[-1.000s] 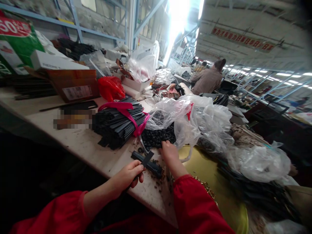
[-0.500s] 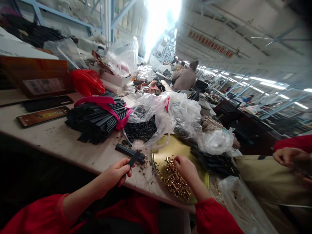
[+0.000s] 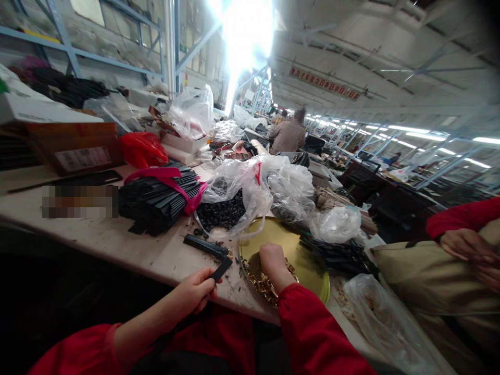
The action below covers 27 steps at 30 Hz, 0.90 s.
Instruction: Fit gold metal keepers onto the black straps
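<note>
One black strip (image 3: pixel 222 268), long axis slanting forward-right, in left grip (image 3: pixel 198 288)

a red plastic bag (image 3: pixel 142 148) sits beside a brown cardboard box (image 3: pixel 47 145), which has 1 white box (image 3: pixel 42 110) lying on top (and a printed label (image 3: pixel 84 158) on its front). behind them stands blue metal shelving (image 3: pixel 69 49). a long lettered banner (image 3: pixel 324 83) hangs under the ceiling (image 3: pixel 367 39), and farther off is 1 person (image 3: pixel 288 136) dressed in greyish brown.
</note>
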Tool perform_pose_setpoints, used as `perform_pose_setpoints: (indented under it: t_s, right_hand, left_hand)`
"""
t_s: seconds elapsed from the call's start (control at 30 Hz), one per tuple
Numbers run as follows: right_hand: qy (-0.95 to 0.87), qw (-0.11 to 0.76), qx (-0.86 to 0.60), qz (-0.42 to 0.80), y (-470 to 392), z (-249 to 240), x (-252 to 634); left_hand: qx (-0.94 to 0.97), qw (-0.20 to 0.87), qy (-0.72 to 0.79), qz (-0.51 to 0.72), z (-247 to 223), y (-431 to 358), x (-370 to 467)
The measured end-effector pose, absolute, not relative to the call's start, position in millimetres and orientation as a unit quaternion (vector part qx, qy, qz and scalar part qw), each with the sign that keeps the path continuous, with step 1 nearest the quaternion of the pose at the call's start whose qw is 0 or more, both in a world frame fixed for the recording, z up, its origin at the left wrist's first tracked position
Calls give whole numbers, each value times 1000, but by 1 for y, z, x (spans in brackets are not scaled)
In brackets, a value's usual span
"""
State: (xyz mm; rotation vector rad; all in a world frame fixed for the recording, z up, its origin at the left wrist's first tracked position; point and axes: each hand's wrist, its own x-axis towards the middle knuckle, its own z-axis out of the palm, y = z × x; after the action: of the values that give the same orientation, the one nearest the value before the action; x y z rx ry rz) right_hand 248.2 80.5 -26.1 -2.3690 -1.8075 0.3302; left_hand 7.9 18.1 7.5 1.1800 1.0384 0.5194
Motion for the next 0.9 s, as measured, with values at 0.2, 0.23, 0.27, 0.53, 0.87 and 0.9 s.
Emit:
perform_pose_setpoints:
  t_s: [0.2,0.23,0.27,0.53,0.87,0.9]
  right_hand:
    - [-576,284,-738,209,62,-8,246]
    - [-575,309,-721,234,56,-6,240]
    - [-570,337,-701,266,49,-6,232]
    - [-349,550,-473,594,12,-11,163]
    - [-390,510,-484,594,21,-15,158]
    - [-391,504,-486,598,23,-17,158]
  left_hand:
    - [566,650,439,255,6,23,17]
    - [567,644,438,266,7,24,19]
    - [564,640,439,281,7,26,21]
    - [508,664,438,330,9,36,28]
    - [548,619,478,295,5,42,20]
    - [552,618,477,294,5,42,21]
